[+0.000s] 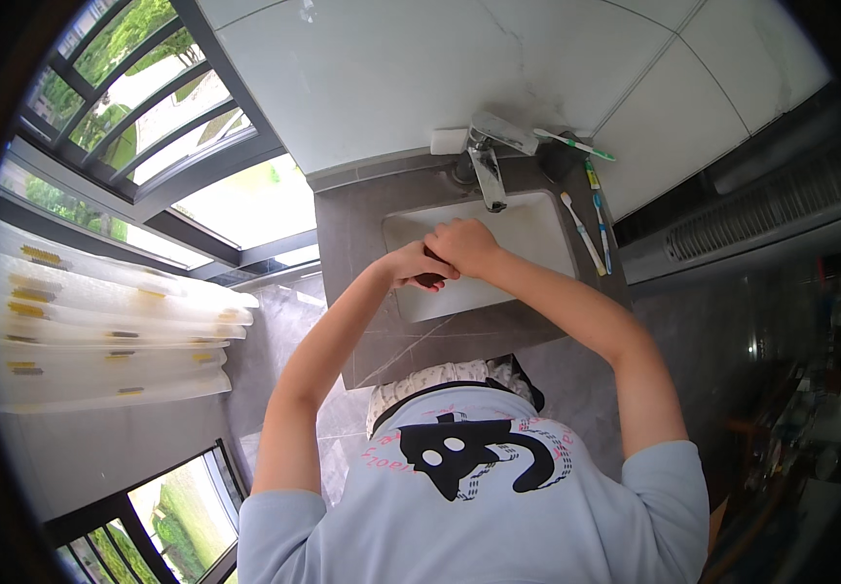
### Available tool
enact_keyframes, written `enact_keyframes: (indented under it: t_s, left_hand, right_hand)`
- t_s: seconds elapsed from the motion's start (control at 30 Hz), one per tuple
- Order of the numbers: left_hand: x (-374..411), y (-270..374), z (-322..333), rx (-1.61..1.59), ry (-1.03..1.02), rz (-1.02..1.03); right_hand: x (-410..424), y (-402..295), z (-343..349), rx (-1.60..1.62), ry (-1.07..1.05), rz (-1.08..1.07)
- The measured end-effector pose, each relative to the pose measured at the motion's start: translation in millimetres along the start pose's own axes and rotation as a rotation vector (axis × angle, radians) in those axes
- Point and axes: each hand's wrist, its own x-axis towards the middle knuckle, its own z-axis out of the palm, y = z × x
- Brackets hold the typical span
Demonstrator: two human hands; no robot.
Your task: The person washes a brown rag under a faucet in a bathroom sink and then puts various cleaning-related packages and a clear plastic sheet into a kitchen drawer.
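Both hands meet over the left part of a white rectangular basin (523,274). My left hand (407,264) wraps around a small dark brown object (431,279) from the left. Closed over its upper right side is my right hand (468,244), with the fingers curled against the left hand. Only slivers of the object show between the fingers, so I cannot tell exactly what it is. Behind the hands, a chrome single-lever faucet (490,175) points its spout over the basin. No water stream is visible.
On the grey stone counter (362,306), two toothbrushes (582,232) lie right of the basin, near a small green-yellow tube (592,175). A dark cup (559,162) with a green-white toothbrush (575,144) across it stands behind. Windows (245,204) and a patterned curtain (121,321) are left.
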Motion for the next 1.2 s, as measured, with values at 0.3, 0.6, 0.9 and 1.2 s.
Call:
enact_keyframes:
  t_s: [0.3,0.6,0.9,1.2]
  left_hand:
    - [-0.3,8.2,1.2,-0.184,0.01,0.068]
    - [28.6,-10.4,6.8,0.006,0.292,0.011]
    - [3.1,1.9,-16.4,0.964,0.692,0.444]
    - [-38.4,43.5,-10.8,1.345,0.644,0.879]
  right_hand:
    - [18.3,13.2,-24.5,-0.071,0.008,-0.205]
    - [13.2,21.7,1.6,-0.023,-0.134,-0.107]
    - [-23.2,28.0,-6.5,1.263,-0.059,0.272]
    - [-68.1,78.7,95.8,1.374,-0.292,0.608]
